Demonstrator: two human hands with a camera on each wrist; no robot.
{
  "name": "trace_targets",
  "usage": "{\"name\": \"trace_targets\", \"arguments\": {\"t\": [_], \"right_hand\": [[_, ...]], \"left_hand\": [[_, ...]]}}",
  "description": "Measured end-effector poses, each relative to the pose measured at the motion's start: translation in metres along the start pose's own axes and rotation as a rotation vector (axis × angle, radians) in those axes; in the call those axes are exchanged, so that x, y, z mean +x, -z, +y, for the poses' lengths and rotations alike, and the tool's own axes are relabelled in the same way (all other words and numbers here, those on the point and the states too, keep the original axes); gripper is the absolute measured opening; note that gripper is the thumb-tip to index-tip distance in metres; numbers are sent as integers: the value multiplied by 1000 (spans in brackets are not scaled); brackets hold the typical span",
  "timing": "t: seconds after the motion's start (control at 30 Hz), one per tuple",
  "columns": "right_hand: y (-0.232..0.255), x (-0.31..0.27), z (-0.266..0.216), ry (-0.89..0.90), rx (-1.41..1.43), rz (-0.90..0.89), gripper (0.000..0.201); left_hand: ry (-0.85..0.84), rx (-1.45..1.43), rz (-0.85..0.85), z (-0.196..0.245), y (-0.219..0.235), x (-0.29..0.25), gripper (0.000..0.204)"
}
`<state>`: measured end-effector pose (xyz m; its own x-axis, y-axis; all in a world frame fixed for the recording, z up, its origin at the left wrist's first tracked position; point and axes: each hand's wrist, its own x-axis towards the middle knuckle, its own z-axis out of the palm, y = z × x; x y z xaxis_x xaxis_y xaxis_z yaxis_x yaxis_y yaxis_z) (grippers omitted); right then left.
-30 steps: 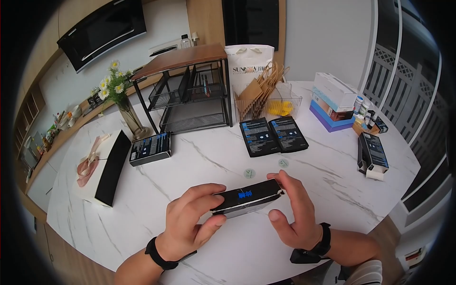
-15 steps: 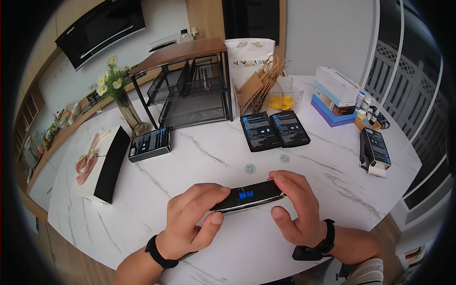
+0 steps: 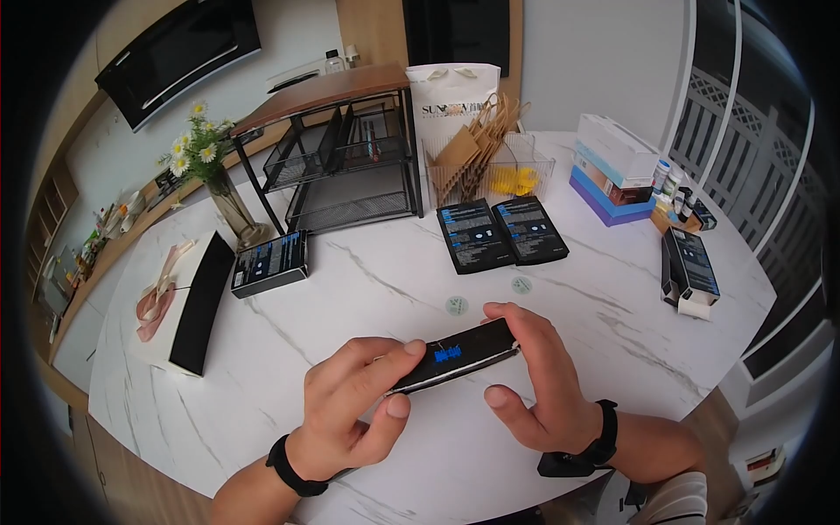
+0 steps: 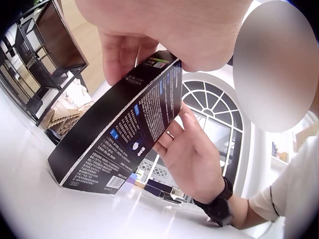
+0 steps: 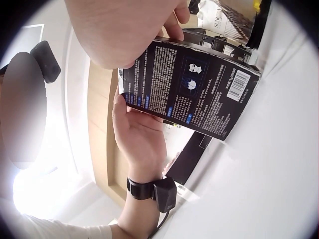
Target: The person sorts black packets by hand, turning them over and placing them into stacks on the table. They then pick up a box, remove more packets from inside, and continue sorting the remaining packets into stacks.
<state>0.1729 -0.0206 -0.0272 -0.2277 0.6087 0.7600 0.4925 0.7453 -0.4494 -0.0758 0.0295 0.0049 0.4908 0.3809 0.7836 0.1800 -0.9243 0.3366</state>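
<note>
A black printed box (image 3: 468, 352) stands on its long edge on the white marbled table in front of me, its blue-lettered narrow side facing up. My left hand (image 3: 354, 407) grips the left end, fingers over the top side and thumb by the near face. At the other end, fingertips of my right hand (image 3: 547, 385) touch the far corner, the thumb spread off the near side. Both wrist views show the broad face with fine text; its barcode (image 5: 238, 84) sits low near the table. The top side's edges look worn and whitish.
Two black printed packs (image 3: 499, 234) lie ahead, with two green round stickers (image 3: 457, 304) nearer. Left are another black box (image 3: 271, 264), a ribboned white box (image 3: 171, 306) and a flower vase (image 3: 232, 210). Behind stands a mesh rack (image 3: 350, 166); an opened black box (image 3: 691, 267) lies right.
The box has turned more upright, so its near face no longer shows in the head view. My left index finger has slid farther along its top side, and the left thumb lies closer to the edge.
</note>
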Motion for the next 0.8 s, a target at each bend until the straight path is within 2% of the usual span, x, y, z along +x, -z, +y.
{"name": "trace_targets", "arguments": {"t": [0.17,0.37,0.67,0.73,0.8], "right_hand": [[1,0,1,-9,-7,-20,69],[1,0,-1,-34,5,-34,70],[-1,0,2,34,-27,7,66],[-1,1,1,44,-27,1,65],[-1,1,0,45,-30,-7,65]], "left_hand": [[-9,11,10,-1,-4,-1,42],[0,-3,4,-1,-4,-2,36],[37,-16,17,0,-2,-1,32],[133,-51,0,7,-1,-2,37],[125,-44,5,6,-3,-4,37]]}}
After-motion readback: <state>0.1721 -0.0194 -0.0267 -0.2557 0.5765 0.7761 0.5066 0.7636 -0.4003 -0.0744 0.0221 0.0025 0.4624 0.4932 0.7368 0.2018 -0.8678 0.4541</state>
